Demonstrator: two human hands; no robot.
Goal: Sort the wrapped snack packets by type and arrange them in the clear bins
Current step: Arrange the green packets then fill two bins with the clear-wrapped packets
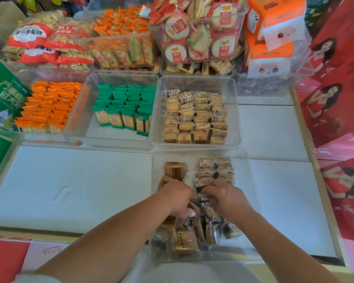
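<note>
Fingers (189,212) of left hand (177,198) and right hand (227,198) grip blurry-labelled brown packets (207,213).

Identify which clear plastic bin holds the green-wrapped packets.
The middle clear plastic bin in the row of three; its neighbours hold orange-wrapped packets and beige packets.

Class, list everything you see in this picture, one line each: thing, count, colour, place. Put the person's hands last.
nearest bin: one, clear, front centre
brown snack packets: many, brown, in nearest bin
tan biscuit packets: many, tan, middle row right
green packets: many, green, middle row centre
orange packets: many, orange, middle row left
round cracker packets: many, red-white, back, raised
tissue packs: several, orange, back right
gift boxes: several, red, right edge
left hand: one, gripping brown snack packets
right hand: one, pinching brown snack packets
</note>
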